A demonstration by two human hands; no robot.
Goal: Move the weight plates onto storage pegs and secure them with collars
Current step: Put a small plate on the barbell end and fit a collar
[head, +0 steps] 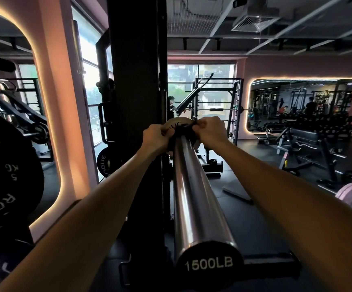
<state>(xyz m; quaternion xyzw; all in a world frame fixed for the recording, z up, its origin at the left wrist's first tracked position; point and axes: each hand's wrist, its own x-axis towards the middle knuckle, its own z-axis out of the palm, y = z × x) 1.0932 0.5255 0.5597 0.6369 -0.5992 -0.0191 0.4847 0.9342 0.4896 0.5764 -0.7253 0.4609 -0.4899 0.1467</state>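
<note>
Both hands are at the far end of the long steel peg [194,190], working a dark collar [183,131] that sits around the peg hard against a pale weight plate [176,125]. The left hand [157,140] has its fingers curled onto the collar's left side, and the right hand [209,131] pinches its upper right edge between thumb and fingertips. The collar lies between the two hands, just past the knuckles, with the plate touching it from behind and half hidden by the fingers. To finish this step well, I judge the collar should be pushed flush to the plate's face, kept square to the peg rather than tilted, and only then clamped, so no gap is left for the plate to slide. Whether its latch is already closed cannot be told; it is too dark and small. The peg's near end, capped with a black "1500LB" disc [209,264], runs toward the camera between the forearms.
</note>
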